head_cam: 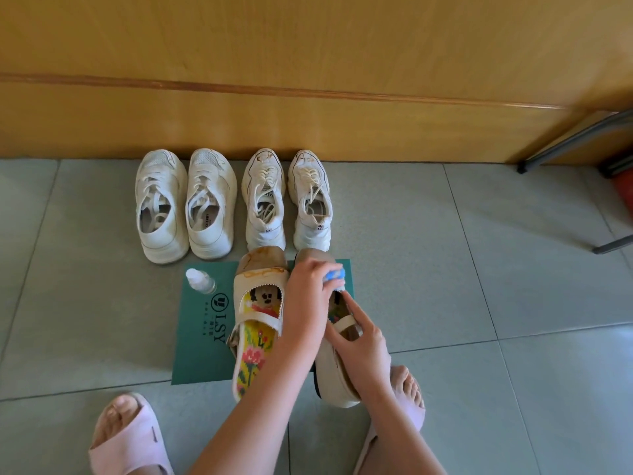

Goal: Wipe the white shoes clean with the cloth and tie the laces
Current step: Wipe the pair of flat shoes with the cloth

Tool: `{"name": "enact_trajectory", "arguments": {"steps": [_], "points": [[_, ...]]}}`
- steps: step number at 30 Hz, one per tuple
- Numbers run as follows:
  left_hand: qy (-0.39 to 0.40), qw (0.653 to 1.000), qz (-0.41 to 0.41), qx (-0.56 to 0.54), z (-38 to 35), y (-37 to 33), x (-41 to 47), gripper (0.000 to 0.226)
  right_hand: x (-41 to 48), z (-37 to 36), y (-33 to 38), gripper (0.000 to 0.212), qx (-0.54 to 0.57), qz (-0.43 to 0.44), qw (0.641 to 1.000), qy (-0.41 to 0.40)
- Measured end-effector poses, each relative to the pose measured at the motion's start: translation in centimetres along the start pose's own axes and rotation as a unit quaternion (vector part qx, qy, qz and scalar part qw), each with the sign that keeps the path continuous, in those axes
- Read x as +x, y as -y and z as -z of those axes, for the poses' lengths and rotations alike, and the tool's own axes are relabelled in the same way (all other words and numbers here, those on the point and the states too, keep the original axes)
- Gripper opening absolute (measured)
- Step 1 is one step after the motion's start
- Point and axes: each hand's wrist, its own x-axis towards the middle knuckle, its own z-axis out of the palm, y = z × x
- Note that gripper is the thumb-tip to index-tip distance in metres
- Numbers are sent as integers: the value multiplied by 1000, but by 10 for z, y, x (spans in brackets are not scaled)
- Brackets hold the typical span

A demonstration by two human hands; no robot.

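Two beige strap shoes lie on a green mat (202, 337). My left hand (308, 289) grips a small blue wad, apparently the cloth (334, 274), and presses it on the toe of the right strap shoe (334, 375). My right hand (359, 341) holds that shoe by its strap and opening. The left strap shoe (257, 313) lies untouched, its toe stained, with a colourful patterned insole. Behind the mat stand two pairs of white sneakers with loose laces: one pair on the left (185, 204), one on the right (286, 200).
A small clear bottle with a white cap (200, 281) stands on the mat's far left corner. A wooden panel (308, 97) rises behind the sneakers. Dark metal furniture legs (565, 138) are at the right. My feet in pink slippers (126, 437) rest on the grey tiles.
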Motion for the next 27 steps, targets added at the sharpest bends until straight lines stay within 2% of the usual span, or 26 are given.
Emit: {"name": "enact_trajectory", "arguments": {"steps": [5,12,16,23,27], "points": [[-54,997,35,-35,12,4,-6,21,-2,0,1,62,3,-5,1000,-6],[-110,989,75,-66,14,13,-37,21,-1,-1,0,64,-17,-5,1000,-7],[-118,987,84,-64,14,12,-17,20,-1,0,-3,63,-7,-4,1000,-6],[-76,995,68,-13,16,20,55,20,0,3,-3,59,18,-15,1000,4],[-18,995,86,-55,18,28,66,21,1,4,-5,59,46,-19,999,11]]}}
